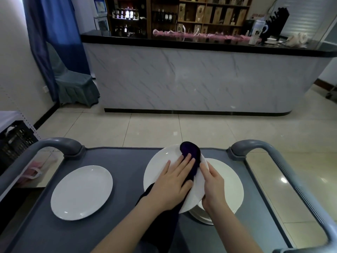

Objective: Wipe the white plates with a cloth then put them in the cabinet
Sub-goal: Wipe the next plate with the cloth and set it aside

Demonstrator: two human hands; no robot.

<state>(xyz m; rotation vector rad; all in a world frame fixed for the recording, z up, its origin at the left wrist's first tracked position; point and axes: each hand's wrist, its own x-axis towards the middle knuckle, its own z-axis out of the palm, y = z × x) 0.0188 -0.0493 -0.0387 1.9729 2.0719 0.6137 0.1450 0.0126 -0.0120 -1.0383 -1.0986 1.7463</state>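
A white plate [158,162] is wiped
Left hand [171,183], fingers straight, presses the dark cloth [190,152] on it; right hand [212,185] grips its rim.

Open cart top [127,179] btwn lone plate [81,192] & held plate [160,161]; handles [60,145] flank.

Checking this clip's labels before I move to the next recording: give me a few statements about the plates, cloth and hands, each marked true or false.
1. The left hand presses a dark cloth onto a white plate. True.
2. The right hand rests idle on the cart. False: it grips the rim of the white plate being wiped.
3. A single plate lies on the cart's left side, apart from both hands. True.
4. The white plate being wiped lies flat on the cart. False: it is held tilted above a stack of plates.
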